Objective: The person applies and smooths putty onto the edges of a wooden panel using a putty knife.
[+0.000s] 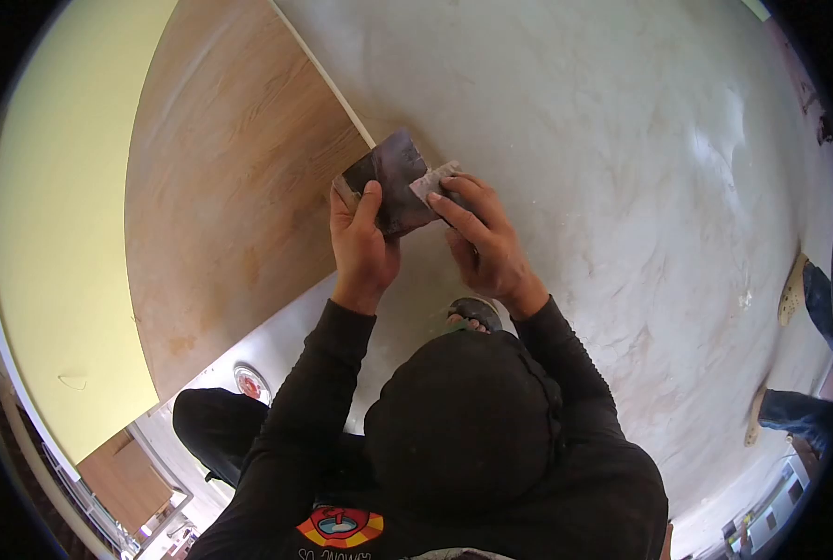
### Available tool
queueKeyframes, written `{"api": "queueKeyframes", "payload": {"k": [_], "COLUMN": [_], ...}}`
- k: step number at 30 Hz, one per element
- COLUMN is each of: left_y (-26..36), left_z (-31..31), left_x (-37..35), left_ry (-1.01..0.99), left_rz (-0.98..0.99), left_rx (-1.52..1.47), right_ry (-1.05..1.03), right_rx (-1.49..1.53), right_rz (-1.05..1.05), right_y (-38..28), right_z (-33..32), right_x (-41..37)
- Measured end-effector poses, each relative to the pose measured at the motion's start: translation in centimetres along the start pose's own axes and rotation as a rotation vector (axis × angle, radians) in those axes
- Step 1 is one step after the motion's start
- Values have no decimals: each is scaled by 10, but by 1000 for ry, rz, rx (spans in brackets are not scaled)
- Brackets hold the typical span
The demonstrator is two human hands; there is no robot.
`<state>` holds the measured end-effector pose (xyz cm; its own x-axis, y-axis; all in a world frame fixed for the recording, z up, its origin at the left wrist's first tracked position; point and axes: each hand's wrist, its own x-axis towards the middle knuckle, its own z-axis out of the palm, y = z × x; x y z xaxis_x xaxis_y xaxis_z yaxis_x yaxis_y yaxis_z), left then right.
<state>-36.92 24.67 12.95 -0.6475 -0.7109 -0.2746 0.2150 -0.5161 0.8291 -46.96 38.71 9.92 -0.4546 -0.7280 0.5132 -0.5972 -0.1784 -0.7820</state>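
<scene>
Closest to the lens from where I'm watching is a black knitted hood (463, 420), rounded and matte, with black long sleeves (314, 392) running up from it to both hands.

The left hand (365, 247) is closed on the lower left edge of a dark grey square sheet (396, 173). Its thumb is pressed flat on top and its fingers are tucked underneath. The sheet is thin and flat, mostly matte with a faint purplish sheen. It could be abrasive paper, but I can't tell the grain at this size.

The right hand (486, 247) has its fingers curled, pinching a pale grey scrap (432, 179) that lies against the sheet's right edge. The scrap is smaller and has a rough-looking edge.

Both pieces sit up in front of the hood, right at the corner of a big wood-grain panel (230, 205). The panel is warm brown and smooth, with a thin white edge strip (328, 79). The sheet's left corner overlaps that edge, and the rest hangs over the pale polished floor (622, 187), which is cloudy and marble-like.

A sandalled foot (472, 313) shows just below the hands. Off to the left is a flat pale yellow wall (53, 233). At the far right, well apart, are another person's legs in blue jeans (799, 411) and a light shoe (791, 289).
</scene>
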Motion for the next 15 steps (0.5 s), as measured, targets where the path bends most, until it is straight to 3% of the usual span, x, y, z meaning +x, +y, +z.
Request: {"api": "queueKeyframes", "payload": {"k": [3, 5, 6, 8, 9, 11, 12, 15], "left_y": [10, 17, 20, 23, 23, 17, 12, -2], "left_z": [-5, -9, -11, -20, -21, -22, -20, -17], "left_x": [-2, 0, 7, 13, 17, 20, 18, 16], "left_ry": [-16, -48, -68, -72, -81, -97, -80, -69], "left_rz": [-32, -60, 15, 89, 88, 81, 69, 38], "left_rx": [-44, -75, -36, 14, 16, 16, 23, -3], "right_ry": [23, 4, 0, 381, 385, 399, 378, 500], "right_rx": [-82, 52, 54, 825, 827, 1248, 1285, 1361], "right_rz": [72, 337, 326, 819, 818, 981, 1111, 1230], "right_y": [13, 27, 21, -6, -11, -20, -22, -20], "right_z": [-3, -10, -14, -23, -20, -12, -6, 16], "right_x": [-9, -15, -8, -3, -7, -12, -12, -14]}}
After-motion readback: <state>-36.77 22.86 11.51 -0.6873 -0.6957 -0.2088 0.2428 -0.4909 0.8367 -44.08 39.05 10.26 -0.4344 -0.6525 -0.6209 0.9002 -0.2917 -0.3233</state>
